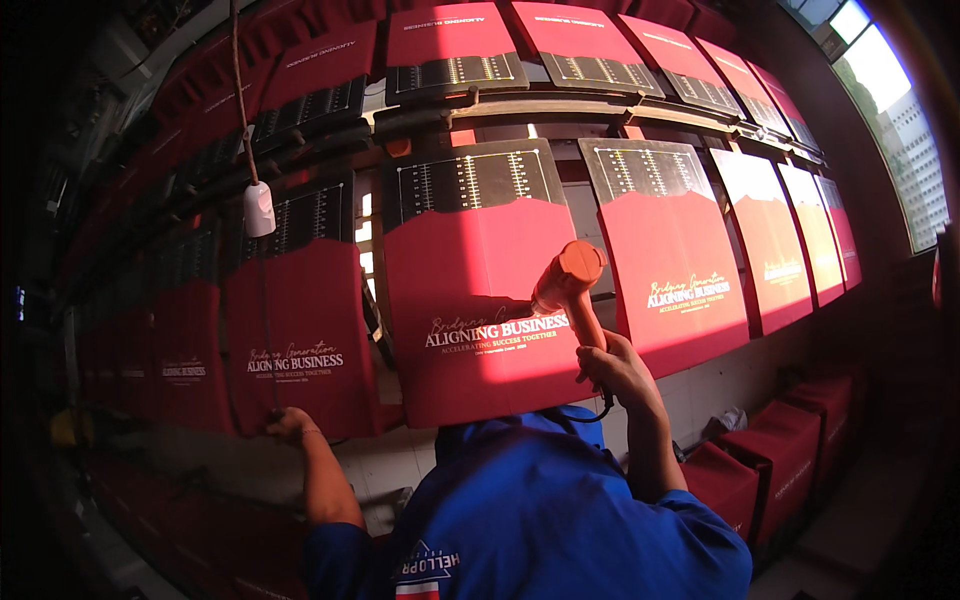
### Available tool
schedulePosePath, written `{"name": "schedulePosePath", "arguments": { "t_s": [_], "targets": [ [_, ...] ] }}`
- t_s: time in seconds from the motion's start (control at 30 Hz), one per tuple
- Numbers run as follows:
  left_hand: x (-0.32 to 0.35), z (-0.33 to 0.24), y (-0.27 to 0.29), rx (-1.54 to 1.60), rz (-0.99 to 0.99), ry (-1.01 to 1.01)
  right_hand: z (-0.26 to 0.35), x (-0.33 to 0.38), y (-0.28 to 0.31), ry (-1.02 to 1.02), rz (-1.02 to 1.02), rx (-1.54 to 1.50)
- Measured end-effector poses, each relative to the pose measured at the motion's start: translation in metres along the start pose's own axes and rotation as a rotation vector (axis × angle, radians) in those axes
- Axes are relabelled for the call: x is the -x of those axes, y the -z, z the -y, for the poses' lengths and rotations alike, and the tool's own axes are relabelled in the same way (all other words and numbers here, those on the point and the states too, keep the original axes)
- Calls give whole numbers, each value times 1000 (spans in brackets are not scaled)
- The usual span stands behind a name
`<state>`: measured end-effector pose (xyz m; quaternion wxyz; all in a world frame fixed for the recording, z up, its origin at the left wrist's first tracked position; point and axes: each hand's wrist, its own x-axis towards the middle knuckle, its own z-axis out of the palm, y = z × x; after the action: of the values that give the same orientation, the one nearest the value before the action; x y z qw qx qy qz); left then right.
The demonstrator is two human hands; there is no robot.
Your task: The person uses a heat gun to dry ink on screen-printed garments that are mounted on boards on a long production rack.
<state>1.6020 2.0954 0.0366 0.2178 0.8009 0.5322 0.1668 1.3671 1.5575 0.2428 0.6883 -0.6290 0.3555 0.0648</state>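
My right hand (612,368) is closed around the handle of an orange hair dryer (578,268). Its nozzle points left, over the white lettering on a red printed fabric panel (480,370) laid on a dark board (520,170) with white markings. A black cord loops below the handle. Lower left, my left hand (291,424) is closed by the bottom edge of another red panel (300,390). A thin dark cord (267,330) seems to run down to it from a hanging white socket (259,210); the fingers are partly in shadow.
More red panels on boards line both sides of a metal rail (560,104). The socket hangs from a brown cable (240,80) at the upper left. Red fabric pieces (790,450) drape over a low rack at lower right. Sunlight enters by a window (890,100).
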Motion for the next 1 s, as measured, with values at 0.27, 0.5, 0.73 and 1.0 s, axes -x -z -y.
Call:
{"name": "schedulePosePath", "arguments": {
  "t_s": [0.27, 0.5, 0.73, 1.0],
  "targets": [
    [-15, 24, -6, 57, -88, -241, -8, 8, -3, 2, 47, 6],
    [-14, 49, 1, 142, 83, -358, -12, 14, -21, -16, 8, -62],
    [-15, 61, -6, 109, 26, -347, -7, 14, -37, -7, 20, -63],
    [-17, 62, -11, 157, 60, -245, 4, 15, -62, -8, -2, -25]
  ]
}}
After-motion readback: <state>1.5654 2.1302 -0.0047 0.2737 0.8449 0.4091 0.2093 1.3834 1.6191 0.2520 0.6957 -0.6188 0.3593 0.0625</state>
